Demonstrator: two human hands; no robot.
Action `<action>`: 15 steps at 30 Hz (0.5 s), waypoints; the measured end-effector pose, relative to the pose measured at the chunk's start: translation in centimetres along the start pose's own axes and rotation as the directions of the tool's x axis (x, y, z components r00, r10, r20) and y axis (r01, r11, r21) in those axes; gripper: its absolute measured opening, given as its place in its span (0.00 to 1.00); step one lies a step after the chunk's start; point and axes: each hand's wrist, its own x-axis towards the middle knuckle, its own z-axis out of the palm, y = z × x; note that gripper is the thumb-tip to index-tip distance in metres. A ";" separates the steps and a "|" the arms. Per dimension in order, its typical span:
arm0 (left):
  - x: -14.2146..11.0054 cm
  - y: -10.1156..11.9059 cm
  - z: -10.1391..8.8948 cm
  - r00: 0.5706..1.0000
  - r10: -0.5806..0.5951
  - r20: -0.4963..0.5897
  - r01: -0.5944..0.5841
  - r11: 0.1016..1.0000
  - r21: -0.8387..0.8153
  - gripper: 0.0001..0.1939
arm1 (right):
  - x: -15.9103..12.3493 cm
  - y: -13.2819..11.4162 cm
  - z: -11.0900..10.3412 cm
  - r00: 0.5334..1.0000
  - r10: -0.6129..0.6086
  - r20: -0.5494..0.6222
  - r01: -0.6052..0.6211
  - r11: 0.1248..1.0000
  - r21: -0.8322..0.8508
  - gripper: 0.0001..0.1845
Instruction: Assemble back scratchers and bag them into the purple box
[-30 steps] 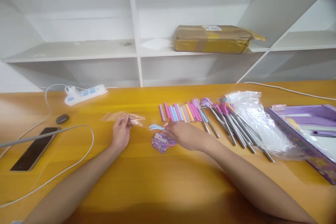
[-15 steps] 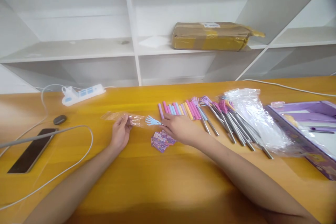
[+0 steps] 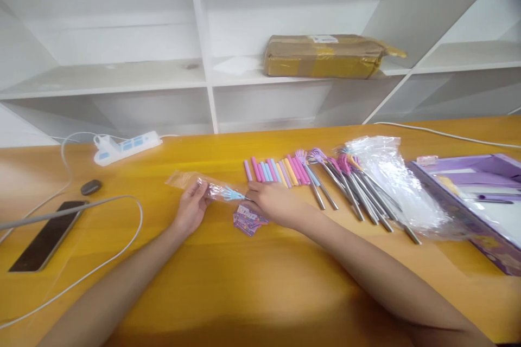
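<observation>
My left hand (image 3: 193, 209) is closed on a narrow clear plastic bag (image 3: 215, 187) that lies out to both sides of its fingers. In my right hand (image 3: 271, 203) is a back scratcher with a light-blue hand-shaped head (image 3: 233, 193). That head points left and is inside the bag's right part; the handle is mostly hidden by my fingers. Just below the right hand lies a loose pile of small purple printed cards (image 3: 248, 220). Beyond it, a row of pink, purple, blue and yellow tubes (image 3: 277, 171) stretches to the right.
More back scratchers with metal rods (image 3: 362, 195) lie right of the tubes, beside a heap of clear bags (image 3: 411, 195). A purple box (image 3: 459, 211) stands at far right. A phone (image 3: 49, 236), cables and a power strip (image 3: 128, 147) are at left. A taped carton (image 3: 325, 57) sits on the shelf.
My right hand has moved slightly left, and the blue scratcher head has passed from the bag's right end to inside it. The left hand has shifted a little right with the bag.
</observation>
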 end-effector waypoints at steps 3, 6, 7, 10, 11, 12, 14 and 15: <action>-0.6 -0.1 0.3 0.995 -0.063 0.074 0.054 0.992 0.117 0.23 | 0.2 0.0 0.3 0.999 -0.025 0.029 0.025 1.000 -0.018 0.24; -1.2 -0.3 0.5 0.975 -0.113 0.189 0.062 0.964 0.260 0.23 | 0.2 -0.1 0.5 0.997 -0.050 0.054 0.051 0.999 -0.016 0.25; -1.3 -0.3 0.6 0.970 -0.125 0.210 0.064 0.959 0.275 0.22 | 0.2 -0.2 0.5 0.997 -0.049 0.061 0.050 0.999 -0.011 0.25; -1.4 -0.2 0.7 0.975 -0.140 0.174 0.105 0.975 0.194 0.21 | 0.0 0.0 0.0 0.996 -0.008 0.085 0.006 1.000 0.018 0.23; -1.3 -0.1 0.7 0.981 -0.136 0.140 0.115 0.982 0.148 0.21 | -0.1 0.1 -0.3 0.994 0.021 0.105 -0.024 0.999 0.028 0.22; -1.2 0.0 0.7 0.986 -0.127 0.106 0.116 0.988 0.102 0.21 | -0.2 0.3 -0.7 0.990 0.055 0.127 -0.060 0.997 0.037 0.22; -0.8 0.1 0.6 0.994 -0.095 0.049 0.094 0.995 0.024 0.21 | -0.6 0.9 -1.6 0.975 0.131 0.182 -0.142 0.989 0.048 0.22; -0.7 0.2 0.5 0.996 -0.078 0.030 0.079 0.997 -0.005 0.21 | -0.7 1.1 -2.1 0.961 0.168 0.217 -0.182 0.982 0.045 0.22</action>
